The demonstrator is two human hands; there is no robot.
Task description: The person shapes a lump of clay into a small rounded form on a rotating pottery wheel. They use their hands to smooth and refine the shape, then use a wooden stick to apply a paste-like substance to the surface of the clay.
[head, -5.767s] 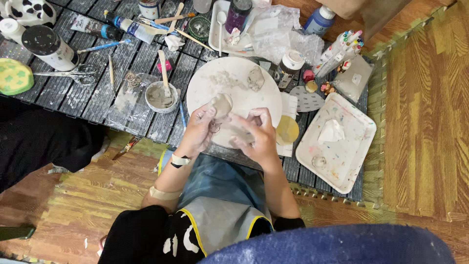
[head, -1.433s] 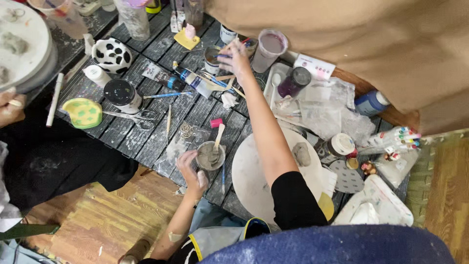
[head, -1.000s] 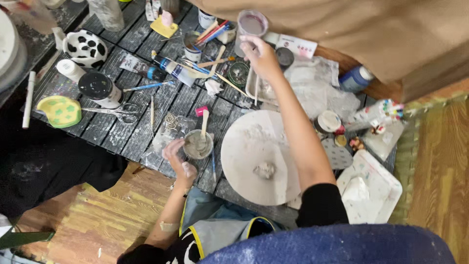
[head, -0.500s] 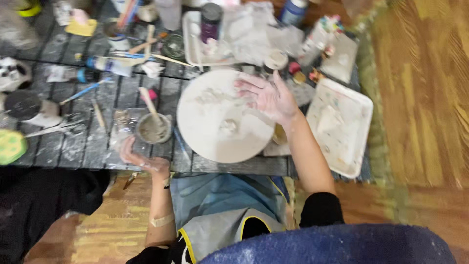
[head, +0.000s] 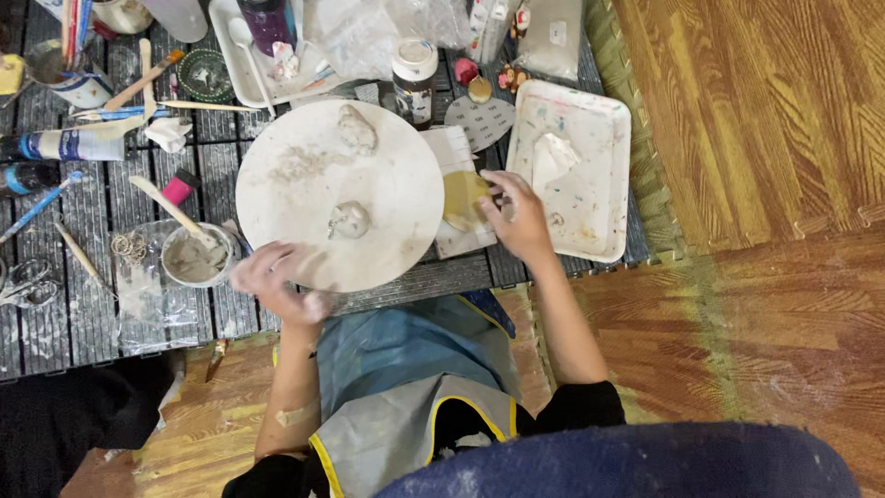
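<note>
A round white work board lies on the low dark slatted table. Two lumps of grey clay sit on it, a small one near the middle and a larger one at its far edge. My left hand, blurred, rests on the board's near left rim with fingers spread. My right hand grips a yellow sponge just right of the board, over a white cloth.
A small bowl of grey slip with a wooden stick stands left of the board. Brushes, tubes, jars and a white tray crowd the far side. A paint-flecked white tray holds a crumpled tissue at right. Wooden floor lies beyond.
My right hand moved off the board's right side onto the yellow sponge. My left hand came up from the table's near edge onto the board's rim.
</note>
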